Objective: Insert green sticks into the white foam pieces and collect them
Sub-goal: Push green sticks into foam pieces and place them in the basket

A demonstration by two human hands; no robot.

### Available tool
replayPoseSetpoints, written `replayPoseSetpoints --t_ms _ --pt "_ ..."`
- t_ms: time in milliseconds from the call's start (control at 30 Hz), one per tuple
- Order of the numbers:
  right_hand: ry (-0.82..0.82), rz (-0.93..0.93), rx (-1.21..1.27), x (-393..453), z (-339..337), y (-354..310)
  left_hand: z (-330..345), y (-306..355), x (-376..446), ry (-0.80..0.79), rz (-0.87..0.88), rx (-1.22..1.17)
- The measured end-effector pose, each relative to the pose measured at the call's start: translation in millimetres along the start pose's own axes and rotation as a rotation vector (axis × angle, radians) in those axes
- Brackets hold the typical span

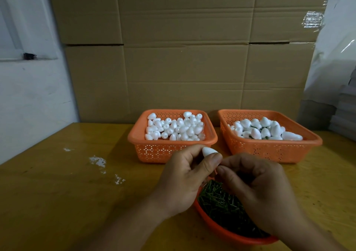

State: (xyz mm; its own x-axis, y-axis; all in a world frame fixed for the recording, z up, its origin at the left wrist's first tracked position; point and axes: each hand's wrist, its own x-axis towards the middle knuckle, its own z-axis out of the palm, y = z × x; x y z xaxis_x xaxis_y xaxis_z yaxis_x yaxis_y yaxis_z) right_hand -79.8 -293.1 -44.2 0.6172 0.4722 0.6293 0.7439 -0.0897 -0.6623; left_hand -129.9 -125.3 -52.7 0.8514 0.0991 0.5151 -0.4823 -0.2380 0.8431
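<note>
My left hand [183, 175] pinches a white egg-shaped foam piece [209, 151] between thumb and fingers, just above the near bowl. My right hand [256, 189] is curled right beside it, its fingertips meeting the left thumb; whatever it pinches is hidden. Below both hands an orange bowl [215, 225] holds a heap of short green sticks [221, 202]. Behind, an orange basket [171, 150] is full of plain white foam pieces [175, 128]. A second orange basket [269, 150] to its right holds foam pieces with green sticks [265, 130].
Everything stands on a yellow wooden table [77, 193] with white smears [98, 161] at the left. Stacked cardboard boxes [183, 58] form a wall right behind the baskets. A white wall is at the left, plastic-wrapped stacks [337, 96] at the right.
</note>
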Motion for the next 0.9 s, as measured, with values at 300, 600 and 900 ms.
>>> replayPoseSetpoints --t_ms 300,600,900 --pt "0.023 0.074 0.203 -2.0 5.9 -1.9 -0.5 5.7 -0.8 -0.010 0.107 0.136" --pt "-0.020 0.197 0.444 1.9 7.2 -1.5 0.2 4.7 0.3 -0.007 0.092 0.029" --pt "0.154 0.301 0.298 23.8 -12.5 13.3 2.7 -7.4 -1.8 0.005 -0.038 0.076"
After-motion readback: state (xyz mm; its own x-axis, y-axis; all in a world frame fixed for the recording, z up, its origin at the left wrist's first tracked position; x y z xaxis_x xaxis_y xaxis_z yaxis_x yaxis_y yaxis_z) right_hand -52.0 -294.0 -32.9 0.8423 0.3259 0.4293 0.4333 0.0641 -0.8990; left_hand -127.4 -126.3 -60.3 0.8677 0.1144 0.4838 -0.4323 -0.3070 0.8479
